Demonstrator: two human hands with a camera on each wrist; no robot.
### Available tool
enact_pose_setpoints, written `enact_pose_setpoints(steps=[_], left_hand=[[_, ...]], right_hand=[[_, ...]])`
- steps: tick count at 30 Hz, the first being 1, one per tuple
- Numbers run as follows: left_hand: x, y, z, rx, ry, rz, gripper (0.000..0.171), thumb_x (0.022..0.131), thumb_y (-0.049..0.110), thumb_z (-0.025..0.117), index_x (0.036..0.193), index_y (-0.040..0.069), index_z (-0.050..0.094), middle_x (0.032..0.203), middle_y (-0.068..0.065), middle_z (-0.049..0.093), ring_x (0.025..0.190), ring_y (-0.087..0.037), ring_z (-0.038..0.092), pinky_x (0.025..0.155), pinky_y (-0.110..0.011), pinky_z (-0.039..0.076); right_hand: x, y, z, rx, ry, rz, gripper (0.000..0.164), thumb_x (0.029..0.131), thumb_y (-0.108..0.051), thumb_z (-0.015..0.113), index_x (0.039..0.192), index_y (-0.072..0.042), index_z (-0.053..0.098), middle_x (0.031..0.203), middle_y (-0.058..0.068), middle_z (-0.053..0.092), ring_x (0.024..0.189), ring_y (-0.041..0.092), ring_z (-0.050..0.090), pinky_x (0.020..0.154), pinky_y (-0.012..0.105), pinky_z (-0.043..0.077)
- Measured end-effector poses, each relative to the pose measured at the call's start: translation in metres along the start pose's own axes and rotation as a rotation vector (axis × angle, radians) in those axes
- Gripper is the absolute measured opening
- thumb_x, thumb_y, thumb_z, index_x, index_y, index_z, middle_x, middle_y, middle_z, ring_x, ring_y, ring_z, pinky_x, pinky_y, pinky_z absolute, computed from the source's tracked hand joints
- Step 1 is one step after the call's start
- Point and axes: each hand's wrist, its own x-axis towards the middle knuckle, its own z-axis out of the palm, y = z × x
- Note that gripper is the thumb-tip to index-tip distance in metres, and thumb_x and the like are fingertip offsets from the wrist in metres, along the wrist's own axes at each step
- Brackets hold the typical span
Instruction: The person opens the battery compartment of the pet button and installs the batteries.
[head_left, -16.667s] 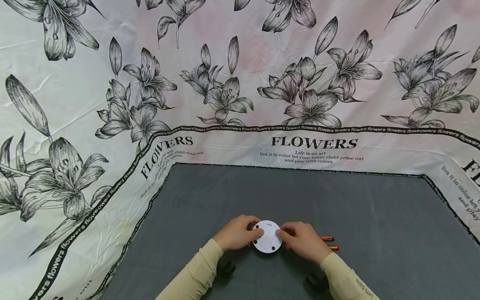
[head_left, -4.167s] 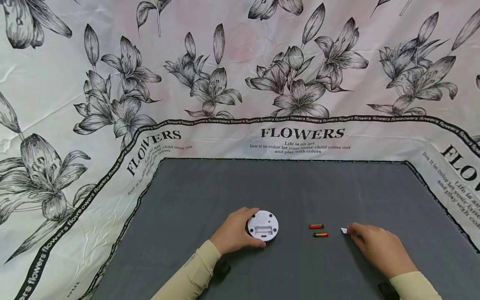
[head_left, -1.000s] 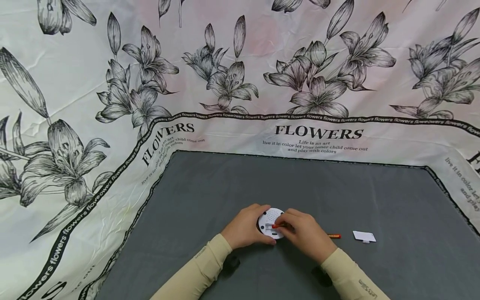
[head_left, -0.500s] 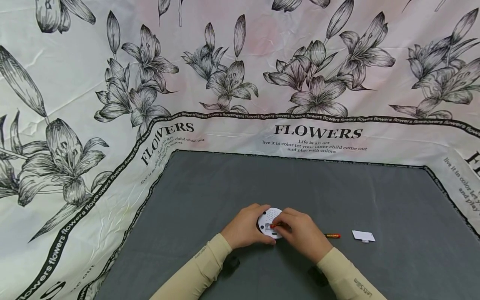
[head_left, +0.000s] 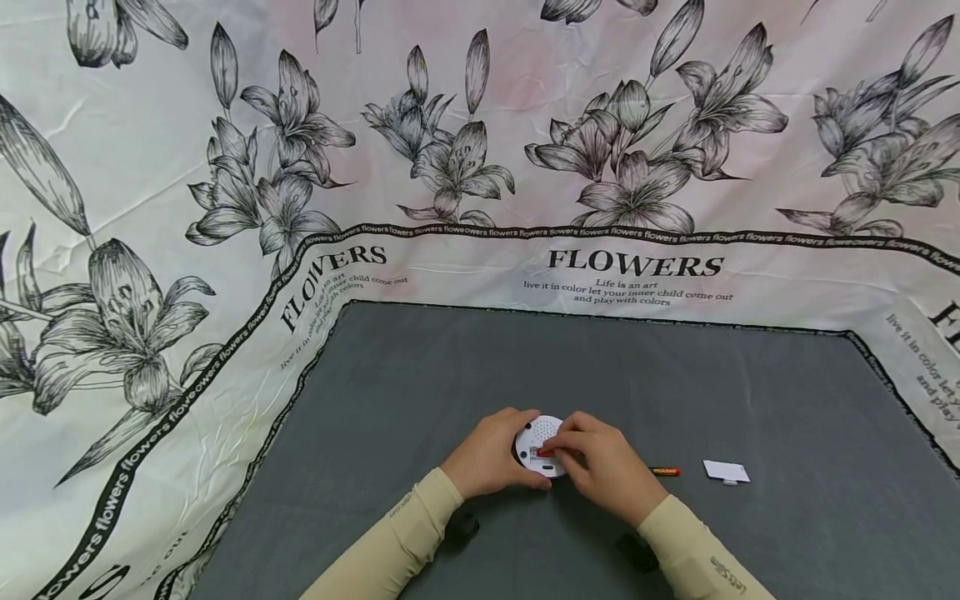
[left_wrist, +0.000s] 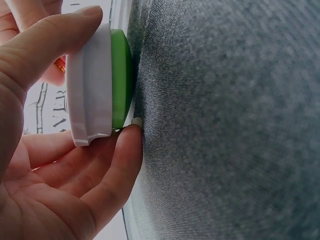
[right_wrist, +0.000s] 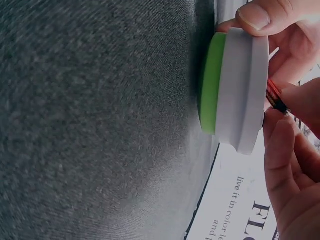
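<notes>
A round white device (head_left: pixel 540 432) with speaker holes and an uncovered battery compartment stands back side up on the grey cloth. Its underside is green, as the left wrist view shows on the device (left_wrist: pixel 92 95). My left hand (head_left: pixel 491 454) grips its rim, thumb on the near edge and fingers around the far side. With thumb and fingertips, my right hand (head_left: pixel 611 467) pinches a red-and-black battery (right_wrist: pixel 276 96) at the compartment, one end tilted into it. A second battery (head_left: pixel 666 472) lies just right of this hand, partly hidden by it.
The white battery cover (head_left: pixel 726 472) lies on the grey cloth (head_left: pixel 570 358) to the right, its small tab towards me. Dark wrist cameras (head_left: pixel 461 531) hang beneath both forearms. Beyond the grey area runs a white border with flower prints and lettering.
Earlier the right hand held the cover off to the right; it now lies on the cloth. One battery has gone from the table to the compartment and lies flatter there than half a second ago.
</notes>
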Motion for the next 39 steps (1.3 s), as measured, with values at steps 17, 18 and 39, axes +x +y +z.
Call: enact_pose_setpoints(steps=[17, 18, 39], left_hand=[[-0.001, -0.001, 0.003, 0.020, 0.012, 0.001, 0.092, 0.071, 0.051, 0.089, 0.148, 0.016, 0.051, 0.129, 0.002, 0.062, 0.106, -0.007, 0.059, 0.088, -0.024, 0.051], [-0.001, -0.001, 0.003, 0.020, 0.011, 0.000, 0.092, 0.071, 0.052, 0.089, 0.147, 0.016, 0.051, 0.129, 0.003, 0.062, 0.105, -0.007, 0.059, 0.088, -0.024, 0.051], [0.000, 0.000, 0.002, 0.041, 0.021, 0.006, 0.092, 0.070, 0.048, 0.091, 0.147, 0.015, 0.051, 0.127, 0.001, 0.062, 0.102, -0.006, 0.058, 0.087, -0.023, 0.050]], right_hand=[[0.002, 0.009, -0.006, 0.045, -0.058, 0.077, 0.022, 0.084, -0.012, 0.080, 0.096, -0.031, 0.079, 0.099, -0.014, 0.066, 0.087, 0.002, 0.063, 0.073, 0.022, 0.054], [0.002, 0.010, -0.008, 0.047, -0.066, 0.079, 0.023, 0.085, -0.011, 0.080, 0.097, -0.031, 0.080, 0.099, -0.014, 0.065, 0.088, 0.002, 0.063, 0.074, 0.022, 0.055], [0.008, 0.012, -0.014, 0.128, -0.143, 0.341, 0.016, 0.086, -0.020, 0.080, 0.086, -0.035, 0.075, 0.127, 0.005, 0.070, 0.105, 0.020, 0.070, 0.085, 0.038, 0.056]])
